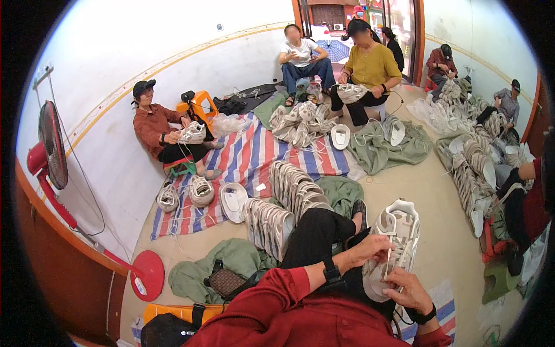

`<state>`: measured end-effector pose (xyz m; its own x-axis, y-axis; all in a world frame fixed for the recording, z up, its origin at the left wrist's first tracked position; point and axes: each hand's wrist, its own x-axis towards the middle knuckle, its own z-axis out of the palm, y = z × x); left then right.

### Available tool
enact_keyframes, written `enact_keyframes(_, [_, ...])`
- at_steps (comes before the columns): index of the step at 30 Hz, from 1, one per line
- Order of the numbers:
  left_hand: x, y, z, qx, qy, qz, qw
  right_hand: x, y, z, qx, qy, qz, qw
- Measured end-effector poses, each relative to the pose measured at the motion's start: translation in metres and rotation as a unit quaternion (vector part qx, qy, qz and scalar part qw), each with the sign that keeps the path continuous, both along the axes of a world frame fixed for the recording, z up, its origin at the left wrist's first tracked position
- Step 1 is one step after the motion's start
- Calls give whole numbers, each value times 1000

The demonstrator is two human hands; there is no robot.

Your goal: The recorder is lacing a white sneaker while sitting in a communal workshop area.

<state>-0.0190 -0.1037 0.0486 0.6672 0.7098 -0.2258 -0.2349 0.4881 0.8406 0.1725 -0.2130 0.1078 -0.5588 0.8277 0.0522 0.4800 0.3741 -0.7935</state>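
Note:
A white and beige sneaker [411, 222] rests before me over my lap, its toe end toward me. My left hand [370, 253] is at the shoe's left side, thumb and finger pinched on a pale shoelace [392, 238]. Lower and to the right, my right hand [409, 289] bends over the toe end, fingertips closed on the lace too. Laces cross the front of the shoe. Beside my leg stand two packed rows of similar sneakers [296, 188], one row nearer me.
A striped sheet [243, 156] covers the floor ahead, with a shoe pile [300, 124] and several seated people handling shoes. Green cloth [217, 269] and a brown bag [226, 283] lie at my left, near a red standing fan [52, 147]. More shoe stacks [477, 159] line the right.

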Motion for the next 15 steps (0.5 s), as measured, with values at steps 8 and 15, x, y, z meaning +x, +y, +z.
enact_keyframes(8, [-7,-18,-13,250,62,-83,963,2,11,-25,-98,127,-108,981])
enact_keyframes(15, [-8,-84,9,615,89,-156,768,-10,19,-11,-214,222,-172,936])
